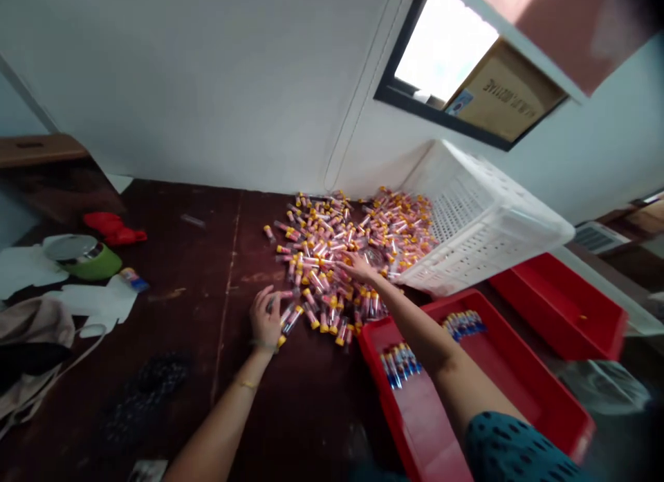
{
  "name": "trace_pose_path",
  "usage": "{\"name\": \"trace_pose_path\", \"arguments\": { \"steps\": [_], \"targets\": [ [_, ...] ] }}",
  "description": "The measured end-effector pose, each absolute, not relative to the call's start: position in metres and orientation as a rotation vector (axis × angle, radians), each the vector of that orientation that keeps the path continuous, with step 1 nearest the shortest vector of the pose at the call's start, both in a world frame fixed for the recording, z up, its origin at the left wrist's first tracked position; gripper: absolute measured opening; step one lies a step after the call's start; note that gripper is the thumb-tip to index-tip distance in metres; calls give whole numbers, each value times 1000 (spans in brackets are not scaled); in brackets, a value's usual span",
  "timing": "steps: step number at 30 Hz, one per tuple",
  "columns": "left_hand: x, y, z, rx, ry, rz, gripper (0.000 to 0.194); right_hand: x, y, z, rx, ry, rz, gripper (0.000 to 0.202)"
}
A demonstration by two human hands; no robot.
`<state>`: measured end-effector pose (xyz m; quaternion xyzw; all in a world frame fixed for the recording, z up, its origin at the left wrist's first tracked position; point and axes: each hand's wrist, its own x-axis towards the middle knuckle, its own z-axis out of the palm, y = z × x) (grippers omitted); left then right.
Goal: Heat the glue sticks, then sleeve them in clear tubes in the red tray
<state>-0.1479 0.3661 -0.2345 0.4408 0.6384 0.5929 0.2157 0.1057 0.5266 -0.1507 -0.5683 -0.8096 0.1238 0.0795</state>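
Note:
A heap of small clear tubes (321, 281) with yellow caps and pink inside is spread over a dark red-brown tabletop. My left hand (265, 319) is at the heap's near left edge, its fingers curled round a pink tube (285, 295) that pokes out to the right. Over the middle of the heap, my right hand (357, 266) reaches in with its fingers stretched leftward among the tubes. Whether it touches one firmly is hard to make out. Below my right forearm lies a red tray (415, 427) with blue-ended tubes (399, 364) in bunches.
A white perforated crate (482, 247) lies tipped on its side against the heap. Another red bin (560, 302) stands to the right. At left are a green-and-clear container (86, 257), a red object (114, 228) and cloth (31, 337). A wall (207, 88) rises behind.

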Motion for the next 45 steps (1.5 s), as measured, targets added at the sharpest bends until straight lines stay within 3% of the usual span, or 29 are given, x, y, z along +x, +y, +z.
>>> {"name": "trace_pose_path", "arguments": {
  "steps": [5,10,14,21,27,31,36,45],
  "targets": [
    [-122,365,-230,1021,1557,1682,34,100,464,-140,-1391,-2465,530,54],
    [-145,321,-212,832,1527,1773,31,98,395,-121,-1363,-2544,643,22],
    [-153,258,-191,642,1355,1607,34,45,350,-139,-1206,-2699,750,18],
    [-164,167,-183,343,1234,1342,42,-54,299,-180,-1469,-2368,662,25],
    [-170,140,-175,412,1247,1254,35,-12,266,-187,-1301,-2184,1058,24],
    [-154,135,-161,557,1245,1261,36,33,230,-190,-1257,-1759,1346,31],
    [-125,130,-151,613,1132,1189,38,70,186,-175,-1145,-1701,1175,15],
    [-78,116,-152,674,1250,1318,40,74,151,-147,-1025,-1783,1011,14]
  ]
}}
